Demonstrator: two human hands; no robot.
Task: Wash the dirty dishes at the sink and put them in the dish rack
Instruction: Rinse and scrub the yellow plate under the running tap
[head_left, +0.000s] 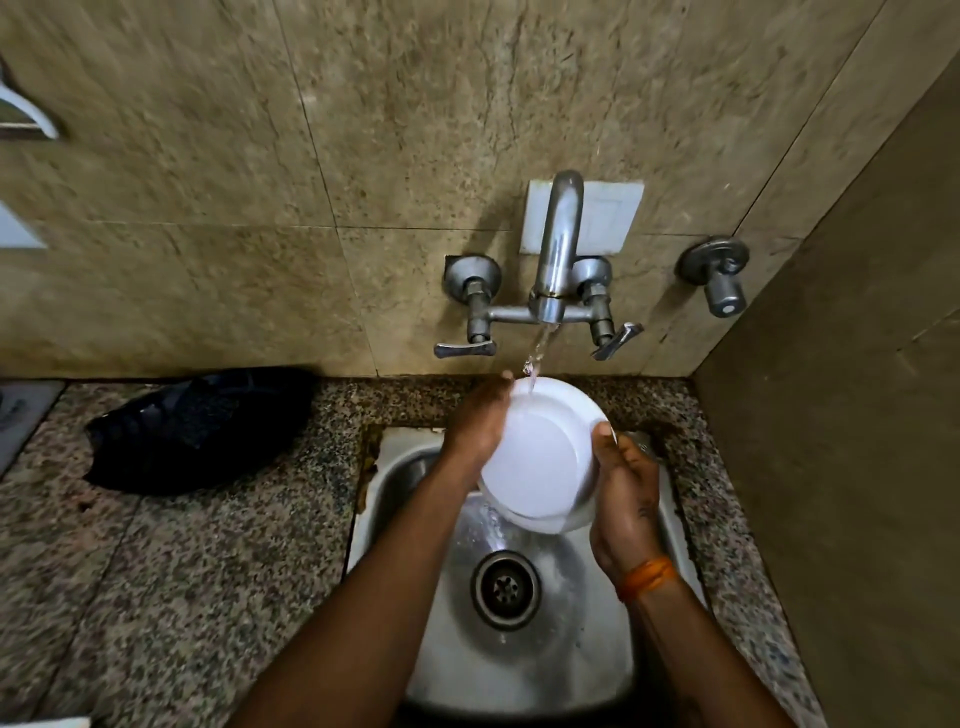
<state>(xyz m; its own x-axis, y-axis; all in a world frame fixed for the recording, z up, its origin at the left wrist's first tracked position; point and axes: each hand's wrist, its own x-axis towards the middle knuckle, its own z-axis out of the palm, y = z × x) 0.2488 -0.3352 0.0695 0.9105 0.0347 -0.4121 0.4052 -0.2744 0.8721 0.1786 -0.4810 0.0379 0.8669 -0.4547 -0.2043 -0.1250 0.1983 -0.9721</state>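
Note:
A white plate (540, 462) is held tilted over the steel sink (524, 670), its underside toward me. Water runs from the chrome tap (557, 249) onto the plate's top rim. My left hand (475, 421) grips the plate's left edge, fingers behind the rim. My right hand (626, 493) holds the right edge with the thumb on the rim; an orange thread band circles that wrist. The sink drain (505, 588) shows below the plate, wet. No dish rack is in view.
A dark cloth or bag (197, 426) lies on the speckled granite counter (171, 571) left of the sink. Two tap levers (464, 349) (618, 340) and a separate valve (719, 280) stick out from the tiled wall. A side wall closes off the right.

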